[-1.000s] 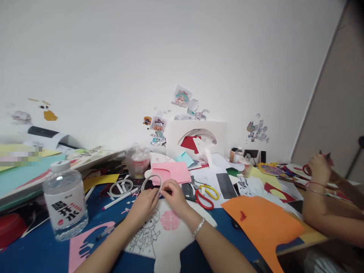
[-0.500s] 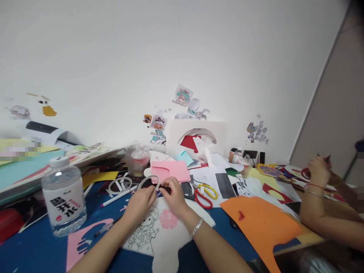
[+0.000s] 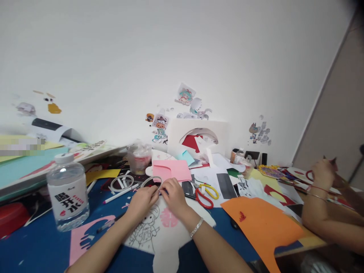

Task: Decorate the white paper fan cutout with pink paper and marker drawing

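Observation:
Over a white fan-shaped paper cutout (image 3: 170, 242), my left hand (image 3: 143, 201) and my right hand (image 3: 173, 197) meet with their fingertips together. A thin pale ring that looks like a tape roll (image 3: 151, 178) rises behind the fingers of my left hand, which is closed on its near edge. My right hand pinches right beside it; what lies between its fingertips is hidden. The cutout carries a black line drawing of a figure (image 3: 145, 231) and a pink cut-paper flower (image 3: 170, 217), partly under my right wrist. A second pale ring (image 3: 122, 183) lies to the left.
A water bottle (image 3: 68, 193) stands at left near pink paper scraps (image 3: 76, 242) and a pen. Scissors (image 3: 205, 197) with red and yellow handles lie to the right, with orange paper (image 3: 261, 223) beyond. Another person's hand (image 3: 322, 172) works at far right.
My hands have drawn closer together, and my right fingers now press against the left ones. The ring shows lower behind them. The view has shifted slightly.

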Demonstrator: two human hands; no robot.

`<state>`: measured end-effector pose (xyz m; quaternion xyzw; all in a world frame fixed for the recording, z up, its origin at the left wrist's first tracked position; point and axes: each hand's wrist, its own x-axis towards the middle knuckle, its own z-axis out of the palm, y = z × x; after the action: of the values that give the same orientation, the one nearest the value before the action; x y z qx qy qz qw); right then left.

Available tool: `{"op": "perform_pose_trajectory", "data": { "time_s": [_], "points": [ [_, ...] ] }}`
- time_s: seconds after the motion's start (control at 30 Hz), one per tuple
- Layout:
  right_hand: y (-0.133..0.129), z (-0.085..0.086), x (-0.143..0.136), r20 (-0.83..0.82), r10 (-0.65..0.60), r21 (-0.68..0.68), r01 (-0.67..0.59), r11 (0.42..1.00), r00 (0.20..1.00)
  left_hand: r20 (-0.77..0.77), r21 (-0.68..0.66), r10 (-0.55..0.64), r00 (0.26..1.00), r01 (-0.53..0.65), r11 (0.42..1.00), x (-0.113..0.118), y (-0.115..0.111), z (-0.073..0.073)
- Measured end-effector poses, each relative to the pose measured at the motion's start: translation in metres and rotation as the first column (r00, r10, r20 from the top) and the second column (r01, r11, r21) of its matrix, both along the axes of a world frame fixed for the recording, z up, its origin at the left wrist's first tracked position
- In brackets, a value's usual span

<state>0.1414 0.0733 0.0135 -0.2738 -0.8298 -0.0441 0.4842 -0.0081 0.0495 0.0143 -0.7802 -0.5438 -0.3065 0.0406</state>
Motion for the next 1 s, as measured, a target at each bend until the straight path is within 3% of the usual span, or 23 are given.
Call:
{"op": "perform_pose_trajectory", "data": {
  "time_s": [0.3,0.73,0.9,1.0],
  "points": [
    [-0.001,0.0,-0.005,0.073,-0.129,0.034,0.127,0.991,0.989,0.161,-0.092,0.005,0.987,0.01,0.996,0.003,-0.003,0.008],
    [-0.004,0.004,-0.005,0.059,-0.107,0.095,0.102,0.99,0.992,0.282,-0.111,-0.037,0.959,0.071,0.991,0.002,-0.005,0.017],
    [-0.007,0.006,0.0,-0.093,-0.043,0.066,0.049,0.997,0.995,0.336,-0.09,0.144,0.931,-0.121,0.989,-0.03,0.008,0.018],
    [-0.003,0.008,0.005,-0.282,-0.016,-0.071,-0.004,0.997,0.959,0.319,-0.095,0.235,0.918,-0.216,0.972,-0.052,0.014,0.013]
  ]
}}
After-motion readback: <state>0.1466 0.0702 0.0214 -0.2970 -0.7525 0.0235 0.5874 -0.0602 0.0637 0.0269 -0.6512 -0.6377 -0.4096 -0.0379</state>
